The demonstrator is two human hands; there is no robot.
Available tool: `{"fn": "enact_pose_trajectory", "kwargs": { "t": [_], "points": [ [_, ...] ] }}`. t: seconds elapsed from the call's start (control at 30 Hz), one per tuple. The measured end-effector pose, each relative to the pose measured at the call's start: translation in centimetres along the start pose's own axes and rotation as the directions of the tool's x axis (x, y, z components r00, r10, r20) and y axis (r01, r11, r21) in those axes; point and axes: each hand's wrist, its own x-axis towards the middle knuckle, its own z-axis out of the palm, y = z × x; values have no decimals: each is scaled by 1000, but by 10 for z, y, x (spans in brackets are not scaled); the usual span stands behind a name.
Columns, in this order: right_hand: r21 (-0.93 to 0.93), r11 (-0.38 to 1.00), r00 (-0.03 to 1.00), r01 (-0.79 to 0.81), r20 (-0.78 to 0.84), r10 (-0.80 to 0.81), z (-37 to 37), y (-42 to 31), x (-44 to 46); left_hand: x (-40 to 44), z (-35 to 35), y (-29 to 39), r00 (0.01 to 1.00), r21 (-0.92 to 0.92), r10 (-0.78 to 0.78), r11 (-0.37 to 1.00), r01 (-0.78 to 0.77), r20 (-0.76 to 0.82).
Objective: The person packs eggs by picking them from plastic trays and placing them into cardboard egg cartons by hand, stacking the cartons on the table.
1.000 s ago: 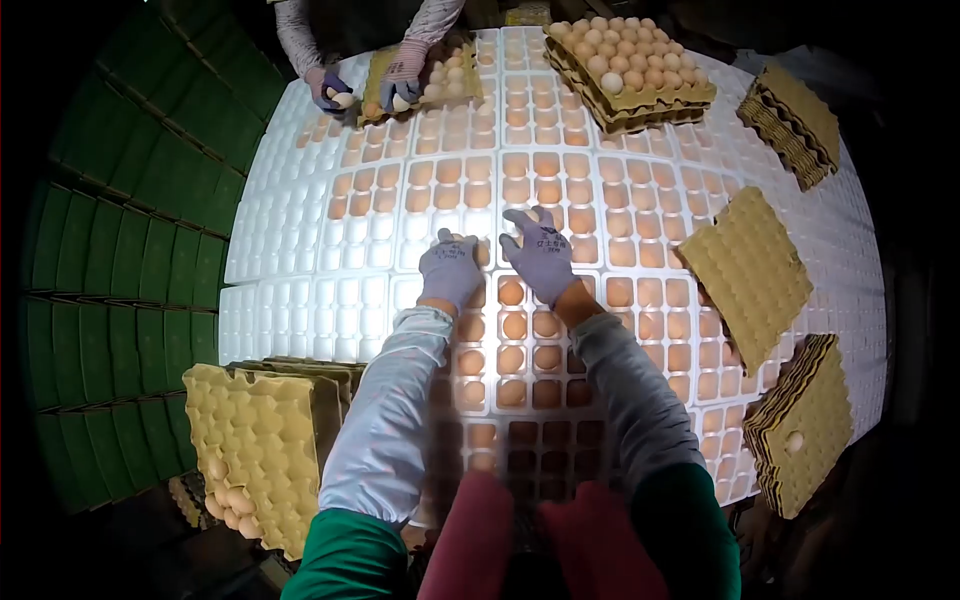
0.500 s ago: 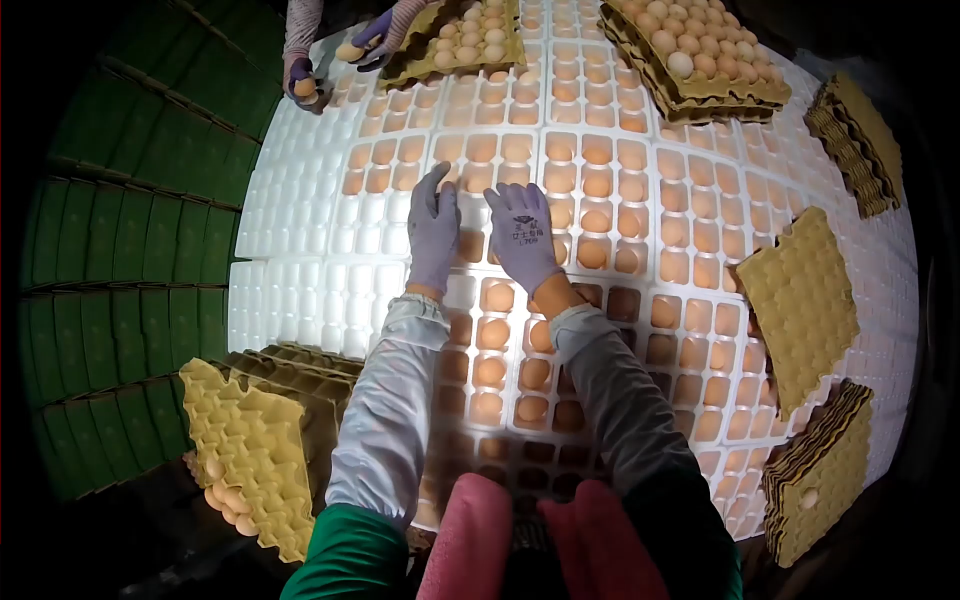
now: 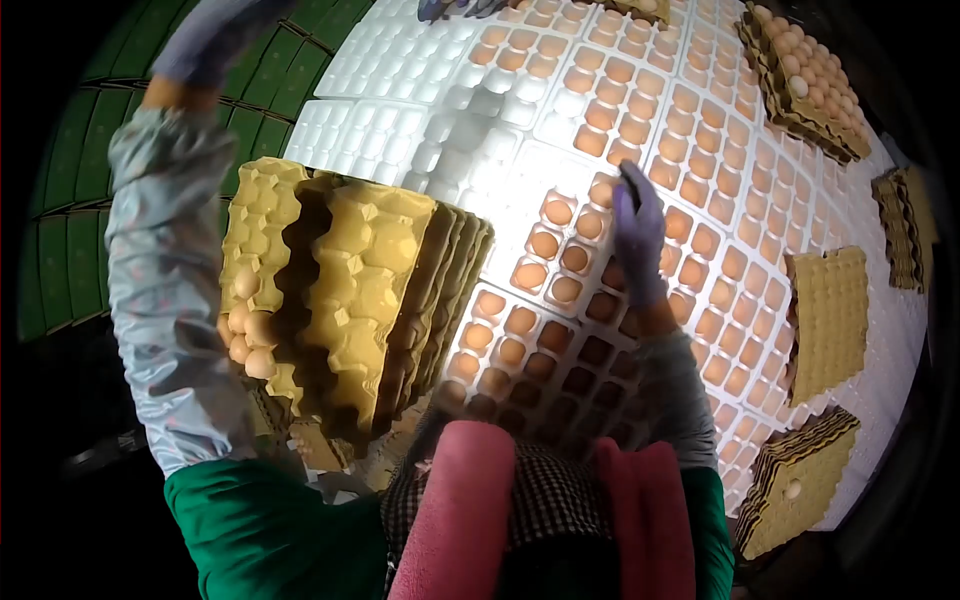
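My left hand (image 3: pixel 215 45), in a purple-grey glove, is raised at the upper left over the green stacks. It is blurred and its fingers run past the top edge. Over the white egg trays (image 3: pixel 520 215), my gloved right hand (image 3: pixel 642 235) is seen side-on, fingers stretched out and nothing visibly held. Just left of its fingertips lies a brown egg (image 3: pixel 602 191) in a cell. Beneath my left forearm stand tilted yellow cardboard trays (image 3: pixel 365 290), with several loose eggs (image 3: pixel 258 330) at their left side.
A co-worker's gloved hands (image 3: pixel 462 9) show at the top edge. Green stacks (image 3: pixel 75 240) line the left. At the right are a cardboard tray loaded with eggs (image 3: pixel 810 75), a flat cardboard tray (image 3: pixel 830 325) and a cardboard stack with one egg (image 3: pixel 800 485).
The view has swung left and down. My left hand has moved from the white trays up to the far left; my right hand stays above them, now apart from it.
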Motion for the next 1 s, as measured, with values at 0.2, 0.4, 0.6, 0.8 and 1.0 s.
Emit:
{"fn": "enact_pose_trajectory", "kwargs": {
  "t": [0.2,0.4,0.6,0.8,1.0],
  "points": [
    [-14,992,827,124,554,-95,76,-21,-189,-305,-142,-201,612,-194,-791,600,776,4],
    [214,955,926,-204,360,117,140,-22,-209,-419,0,-268,493,-696,-779,104,710,387],
    [-158,915,924,-372,31,381,206,-11,-204,-433,53,-292,532,-764,-737,34,644,416],
    [124,985,932,-120,357,69,192,7,-202,-417,67,-294,567,-762,-708,64,645,420],
    [840,516,983,-165,98,156,205,-37,-199,-391,79,-279,602,-734,-668,121,668,438]
  ]
}}
